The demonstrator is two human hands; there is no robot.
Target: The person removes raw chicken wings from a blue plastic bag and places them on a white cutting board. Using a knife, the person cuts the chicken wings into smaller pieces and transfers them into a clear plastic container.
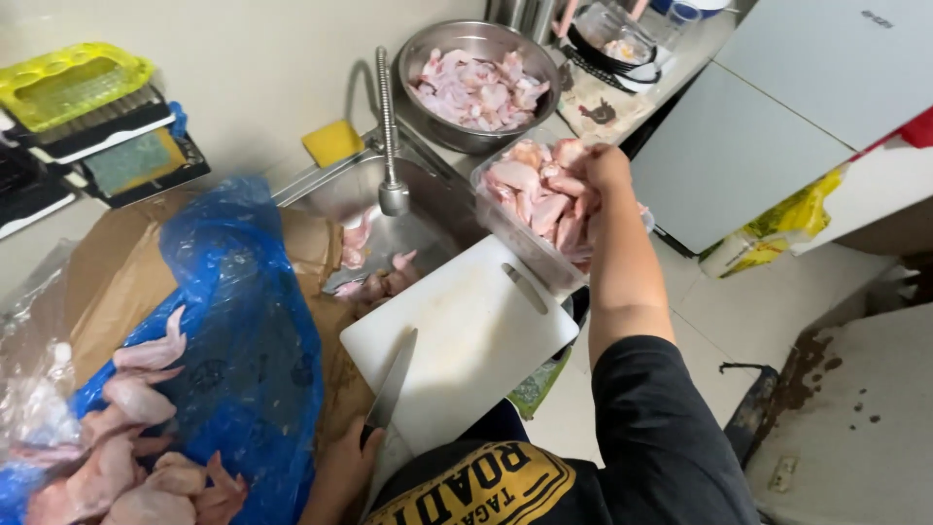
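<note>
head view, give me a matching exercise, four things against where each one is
Things:
1. knife
2. steel bowl
3. yellow sponge
4. clear tub

Places:
A. behind the sink, by the wall
B. blade lying on the white cutting board
C. under the right hand, full of chicken pieces
D. at the back of the counter, beyond the tap

Pairs: 1-B, 2-D, 3-A, 4-C
</note>
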